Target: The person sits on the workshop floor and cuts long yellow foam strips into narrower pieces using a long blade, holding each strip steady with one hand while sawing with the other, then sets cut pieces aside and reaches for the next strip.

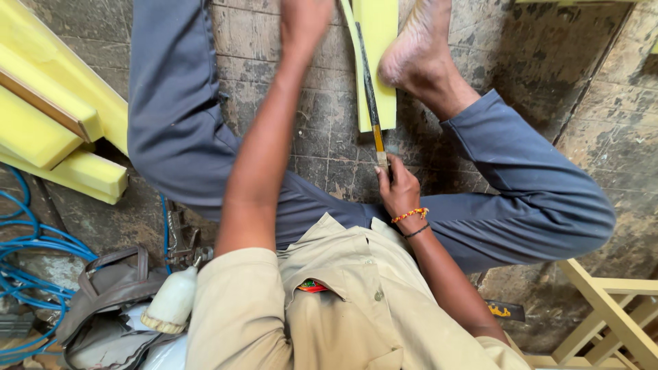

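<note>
- We sit on a tiled workshop floor (322,130), legs in blue-grey trousers spread wide, cutting a slab of yellow foam (381,62) that lies flat between our knees.
- Our right hand (399,188) is closed tight around the handle of a long dark knife (370,96), whose blade runs up along the left part of the slab and sits in a cut already opened there.
- Our left hand (301,20) stretches to the far end of the foam at the top edge of the view; it is blurred and partly cut off, so we cannot tell whether it presses flat or grips.
- Our bare right foot (418,48) rests on the right side of the slab, pinning it to the floor.
- We judge the step in hand to be the slicing of a narrow strip off the slab, with the blade deep in the cut.
- The next stroke, as we read it, calls for a straight pull along the same line, with the foam kept from shifting under foot and hand.
- More yellow foam pieces (48,123) lie stacked at our left, above a blue hose (27,253), a grey bag (110,288) and a white bottle (171,301); a pale wooden frame (610,308) stands at our right.
</note>
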Demonstrator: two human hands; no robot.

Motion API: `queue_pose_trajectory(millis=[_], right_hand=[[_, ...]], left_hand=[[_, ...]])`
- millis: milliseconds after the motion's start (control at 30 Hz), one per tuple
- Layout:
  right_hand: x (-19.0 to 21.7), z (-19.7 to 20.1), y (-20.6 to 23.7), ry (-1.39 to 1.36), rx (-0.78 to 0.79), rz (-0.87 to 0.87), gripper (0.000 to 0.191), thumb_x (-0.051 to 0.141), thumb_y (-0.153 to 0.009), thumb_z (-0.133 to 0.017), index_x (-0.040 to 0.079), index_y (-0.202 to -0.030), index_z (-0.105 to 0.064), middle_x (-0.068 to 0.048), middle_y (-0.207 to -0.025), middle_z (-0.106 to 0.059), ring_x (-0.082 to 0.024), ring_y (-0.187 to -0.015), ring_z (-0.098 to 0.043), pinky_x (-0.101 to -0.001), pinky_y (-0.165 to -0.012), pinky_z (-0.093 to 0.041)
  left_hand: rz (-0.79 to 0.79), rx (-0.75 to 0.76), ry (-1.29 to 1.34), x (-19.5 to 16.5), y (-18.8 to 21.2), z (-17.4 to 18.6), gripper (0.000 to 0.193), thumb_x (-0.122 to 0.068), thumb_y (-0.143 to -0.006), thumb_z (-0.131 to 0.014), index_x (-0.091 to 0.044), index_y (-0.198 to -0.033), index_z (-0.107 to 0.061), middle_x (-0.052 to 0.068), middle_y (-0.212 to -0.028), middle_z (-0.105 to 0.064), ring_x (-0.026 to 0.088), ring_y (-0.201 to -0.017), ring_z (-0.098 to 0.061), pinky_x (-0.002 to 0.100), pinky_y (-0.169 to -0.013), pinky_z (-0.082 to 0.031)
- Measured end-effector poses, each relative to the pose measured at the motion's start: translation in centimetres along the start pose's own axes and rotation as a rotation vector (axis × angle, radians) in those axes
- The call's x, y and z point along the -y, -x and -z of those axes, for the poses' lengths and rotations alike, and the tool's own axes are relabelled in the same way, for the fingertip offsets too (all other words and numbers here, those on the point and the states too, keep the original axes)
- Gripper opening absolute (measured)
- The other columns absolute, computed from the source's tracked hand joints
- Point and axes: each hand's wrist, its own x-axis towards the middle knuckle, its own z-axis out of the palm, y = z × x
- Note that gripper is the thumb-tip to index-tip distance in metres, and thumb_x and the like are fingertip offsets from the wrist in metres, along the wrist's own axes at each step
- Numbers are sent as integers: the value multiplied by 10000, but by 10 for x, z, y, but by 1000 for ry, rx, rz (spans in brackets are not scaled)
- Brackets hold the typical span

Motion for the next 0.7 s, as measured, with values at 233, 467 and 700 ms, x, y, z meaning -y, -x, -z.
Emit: queue_pose_trajectory(millis=[233, 467, 700], right_hand=[[-7, -10, -9, -27, -35, 62, 221, 138, -983, -701, 22, -1161, -641, -191, -878, -726, -314, -736, -734, -396, -639, -559], [-7, -18, -18, 51, -58, 100, 190, 162, -995, -724, 11, -1066, -634, -205, -844, -717, -352, -735, -720, -424, -636, -546], [-21, -19, 25, 74, 1, 61, 170, 181, -983, -705, 36, -1041, -637, -195, -777, -697, -353, -675, -706, -438, -588, -538]], left_hand=[[315, 304, 164, -32, 95, -24, 340, -421, -866, -750, -98, -792, -673, 51, -733, -732, 174, -670, -699, 373, -670, -580], [432, 220, 166, -47, 103, -19, 274, -363, -847, -760, -111, -769, -685, 50, -734, -751, 201, -672, -731, 385, -684, -591], [374, 90, 215, -30, 112, -31, 283, -337, -839, -760, -82, -734, -700, 90, -741, -770, 259, -706, -748, 400, -717, -579]])
